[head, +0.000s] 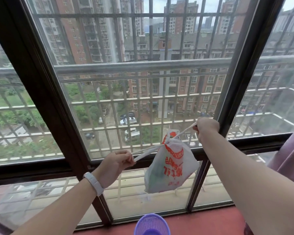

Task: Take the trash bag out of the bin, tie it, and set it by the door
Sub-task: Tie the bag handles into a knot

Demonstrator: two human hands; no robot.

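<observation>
1. Head view: I have the trash bag (170, 168) hanging in the air in front of the window (126, 99), out of the purple bin (152, 225), which sits low on the red sill straight beneath the bag.
2. The left hand (115, 164) has its grip pinched shut on one stretched handle strip (148, 152), which runs up and away from that grip to the knot (167, 141).
3. The right hand (206, 128) has its grip pinched shut on the other strip; the knot lies just below and inward of that grip, and the bag body hangs under it.
4. Risk one, as I judge it: the thin plastic strips are drawn taut, and a harder pull could snap or tear one at the knot, spilling the load over the sill.
5. Risk two: a strip could slip from a pinch, since only fingertips hold it; the bag would then swing or fall onto the bin.
6. Risk three: a single crossing may loosen in carrying, so a second tie looks wise.
7. Pose: both forearms reach forward, the left low with a white wristband (93, 184), knuckles up; the right raised higher, wrist bent, fist turned inward. The hands stand well apart, pulling opposite ways.
8. I see no door from here.
</observation>
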